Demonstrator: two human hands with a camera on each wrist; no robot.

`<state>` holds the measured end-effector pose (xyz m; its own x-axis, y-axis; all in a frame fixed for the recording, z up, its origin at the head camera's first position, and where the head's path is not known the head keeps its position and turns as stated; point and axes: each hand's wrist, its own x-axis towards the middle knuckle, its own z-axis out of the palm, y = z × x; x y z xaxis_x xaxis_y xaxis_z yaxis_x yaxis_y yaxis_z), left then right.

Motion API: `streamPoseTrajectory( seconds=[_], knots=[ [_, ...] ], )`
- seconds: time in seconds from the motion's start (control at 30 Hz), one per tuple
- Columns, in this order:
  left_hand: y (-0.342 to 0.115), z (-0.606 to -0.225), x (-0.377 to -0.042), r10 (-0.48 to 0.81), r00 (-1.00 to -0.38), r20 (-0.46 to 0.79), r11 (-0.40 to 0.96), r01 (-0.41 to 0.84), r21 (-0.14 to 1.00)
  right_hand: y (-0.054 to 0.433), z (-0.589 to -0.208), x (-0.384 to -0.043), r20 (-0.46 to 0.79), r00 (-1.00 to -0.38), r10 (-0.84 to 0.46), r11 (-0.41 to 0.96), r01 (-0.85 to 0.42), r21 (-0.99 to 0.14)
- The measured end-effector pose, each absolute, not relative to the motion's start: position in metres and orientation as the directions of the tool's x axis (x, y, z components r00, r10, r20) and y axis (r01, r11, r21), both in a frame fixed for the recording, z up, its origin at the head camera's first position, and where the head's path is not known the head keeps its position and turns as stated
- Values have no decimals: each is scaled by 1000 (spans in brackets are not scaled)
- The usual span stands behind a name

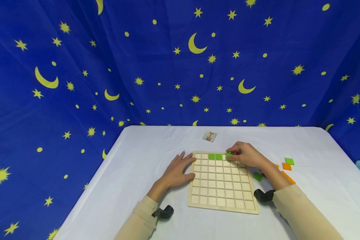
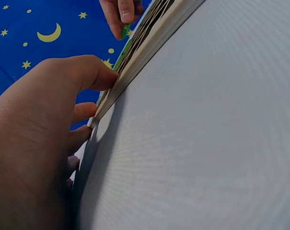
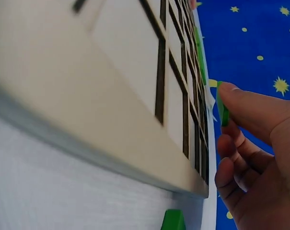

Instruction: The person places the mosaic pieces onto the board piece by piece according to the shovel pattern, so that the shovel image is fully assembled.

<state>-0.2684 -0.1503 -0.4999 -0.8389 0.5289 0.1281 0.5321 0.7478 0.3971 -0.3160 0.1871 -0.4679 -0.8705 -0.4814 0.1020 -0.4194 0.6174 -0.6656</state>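
A wooden grid board lies on the white table. Two green square tiles sit side by side in its far row. Just right of them, over that same row, my right hand pinches another green square tile between thumb and fingers. In the right wrist view this tile is held on edge, close over the far end of the board. My left hand rests at the board's left edge, fingers spread. Its thumb and fingertips touch the wooden rim in the left wrist view.
Loose green and orange tiles lie right of the board, some partly behind the right forearm. Behind the board is a small printed card. A blue curtain with stars and moons surrounds the table.
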Motion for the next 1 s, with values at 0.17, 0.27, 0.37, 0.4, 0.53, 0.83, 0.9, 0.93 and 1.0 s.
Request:
streamPoseTrajectory(
  seconds=[0.17,0.27,0.37,0.4,0.53,0.83,0.9,0.93,1.0],
  knots=[
    [-152,-498,-268,524,-840,141,745,532,402,181,-469,-318,115,-859,-500,597,-437,-673],
    [-152,-499,-268,522,-841,142,746,532,400,178,-471,-318,120,-846,-520,584,-455,-672],
    [-150,-500,-268,529,-838,135,746,535,398,177,-473,-316,132,-838,-529,586,-473,-658],
    [-149,-499,-268,530,-838,132,745,534,399,177,-475,-316,140,-838,-528,586,-478,-654],
    [-150,-499,-267,524,-842,131,749,528,400,176,-478,-317,157,-838,-523,573,-482,-663],
    [-150,-499,-268,519,-844,135,751,526,400,176,-476,-314,136,-856,-499,574,-444,-688],
    [-150,-499,-268,517,-846,133,752,523,402,175,-477,-314,133,-858,-497,572,-439,-692],
    [-150,-500,-268,517,-846,132,752,522,402,175,-477,-313,130,-861,-492,573,-433,-696],
    [-150,-500,-268,517,-845,132,751,523,403,176,-477,-313,130,-860,-494,574,-435,-694]
  ],
)
